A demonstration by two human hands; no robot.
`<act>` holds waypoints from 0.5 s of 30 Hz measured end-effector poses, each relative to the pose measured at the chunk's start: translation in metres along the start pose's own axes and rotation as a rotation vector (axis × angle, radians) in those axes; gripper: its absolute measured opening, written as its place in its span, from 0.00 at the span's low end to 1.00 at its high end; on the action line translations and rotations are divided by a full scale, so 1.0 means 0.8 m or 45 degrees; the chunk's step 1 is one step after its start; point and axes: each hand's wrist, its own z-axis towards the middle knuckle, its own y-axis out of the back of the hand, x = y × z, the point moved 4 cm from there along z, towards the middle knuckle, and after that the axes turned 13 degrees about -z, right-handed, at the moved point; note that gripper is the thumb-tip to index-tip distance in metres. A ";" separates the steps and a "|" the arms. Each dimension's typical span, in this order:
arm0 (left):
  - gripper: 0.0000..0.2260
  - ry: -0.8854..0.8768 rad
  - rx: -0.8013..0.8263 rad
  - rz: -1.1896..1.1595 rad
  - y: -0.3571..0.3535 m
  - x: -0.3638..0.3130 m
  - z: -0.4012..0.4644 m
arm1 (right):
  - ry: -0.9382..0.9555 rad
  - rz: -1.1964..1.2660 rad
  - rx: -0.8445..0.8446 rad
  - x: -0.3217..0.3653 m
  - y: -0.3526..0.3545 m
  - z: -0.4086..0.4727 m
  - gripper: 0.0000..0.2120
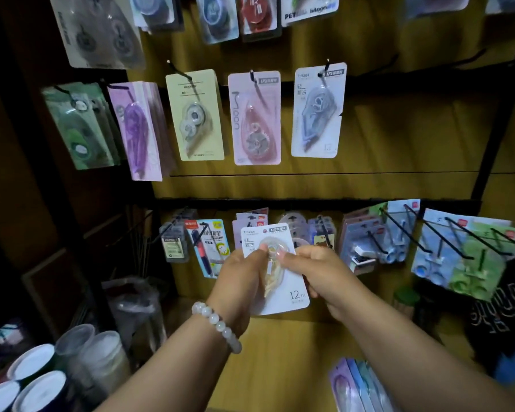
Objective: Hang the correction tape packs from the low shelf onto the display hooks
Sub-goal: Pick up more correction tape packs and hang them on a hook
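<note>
**Pack upright, hooks above**

While both hands are pinching it, you are holding the white pack [275, 269] upright, hole end uppermost; your left hand [240, 281] and right hand [324, 275] are closing fingers on its sides, below the matching blue pack [318, 110] and its hook [327, 66]

Dim warm light, dark blurred corners, wide-angle edge distortion

Bottom left: white-lidded round cans [32, 382] clustered, clear plastic jars [97, 352] just beside them. Crumpled clear plastic bag [134, 304] behind the jars. Pen blister pack [208, 248] hangs lower row. Black printed bag [500, 304] far right.
</note>
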 end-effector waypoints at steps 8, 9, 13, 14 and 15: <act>0.11 -0.181 -0.040 0.443 0.010 -0.007 -0.003 | 0.070 0.083 -0.190 0.012 0.032 0.010 0.06; 0.11 -0.247 -0.046 0.529 0.013 -0.009 -0.003 | 0.109 0.089 -0.240 0.022 0.043 0.011 0.07; 0.07 -0.397 -0.027 0.836 0.024 -0.013 0.000 | 0.307 0.102 -0.398 0.079 0.086 0.006 0.11; 0.06 -0.406 -0.026 0.878 0.026 -0.013 0.000 | 0.353 0.115 -0.415 0.095 0.095 0.004 0.09; 0.05 -0.413 -0.024 0.917 0.027 -0.013 0.000 | 0.396 0.131 -0.433 0.111 0.104 0.001 0.07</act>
